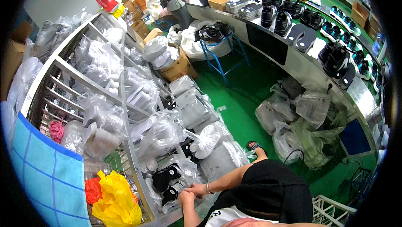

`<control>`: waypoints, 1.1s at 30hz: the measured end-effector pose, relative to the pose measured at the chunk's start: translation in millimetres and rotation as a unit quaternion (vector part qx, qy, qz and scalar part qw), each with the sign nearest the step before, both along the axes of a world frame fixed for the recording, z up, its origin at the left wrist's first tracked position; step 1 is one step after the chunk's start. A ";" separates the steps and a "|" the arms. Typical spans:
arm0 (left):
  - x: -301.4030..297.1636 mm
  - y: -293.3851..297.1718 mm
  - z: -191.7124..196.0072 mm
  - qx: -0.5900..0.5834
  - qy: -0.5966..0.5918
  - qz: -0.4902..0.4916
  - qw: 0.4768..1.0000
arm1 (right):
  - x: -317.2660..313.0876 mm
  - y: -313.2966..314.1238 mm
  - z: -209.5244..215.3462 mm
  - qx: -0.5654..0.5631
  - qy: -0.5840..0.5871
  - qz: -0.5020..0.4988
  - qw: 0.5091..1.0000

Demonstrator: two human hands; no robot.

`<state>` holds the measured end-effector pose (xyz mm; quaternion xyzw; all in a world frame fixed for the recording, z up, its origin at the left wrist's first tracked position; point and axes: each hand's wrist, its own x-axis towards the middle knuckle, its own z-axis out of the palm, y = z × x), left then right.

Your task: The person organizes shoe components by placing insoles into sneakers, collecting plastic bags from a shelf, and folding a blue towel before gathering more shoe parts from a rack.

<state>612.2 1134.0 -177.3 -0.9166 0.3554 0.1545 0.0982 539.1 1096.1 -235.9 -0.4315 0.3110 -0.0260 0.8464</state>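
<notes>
Low at the centre, my left hand (185,198) and my right hand (198,189) meet at the near end of a stack of shoe insoles (172,192), dark on the face with pale layered edges. My left hand's fingers are closed on the stack's end. Close against it, my right hand, with a bracelet at the wrist, has its fingers curled; what they grip is partly hidden. The stack lies in an open clear plastic bag (190,166). Just beyond it sits another group of black insoles (165,177).
A metal rack (130,143) full of bagged insoles runs along the left. A yellow plastic bag (115,202) and blue checked cloth (48,176) lie nearby. Bagged bundles (301,118) cover floor at right, below a conveyor line with shoes (282,22). A blue stool (222,55) stands ahead.
</notes>
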 end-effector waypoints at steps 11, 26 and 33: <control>47.5 8.8 -48.9 0.069 0.153 0.027 0.985 | -2.6 1.9 -36.5 -0.481 -0.090 0.100 0.866; 27.3 5.2 -41.1 -0.018 0.139 -0.096 0.985 | -4.0 -26.9 -39.2 -0.212 -0.091 0.337 0.913; 32.4 -2.2 -42.7 0.063 0.210 0.053 0.974 | -20.1 -17.6 -26.1 -0.626 -0.094 0.096 0.769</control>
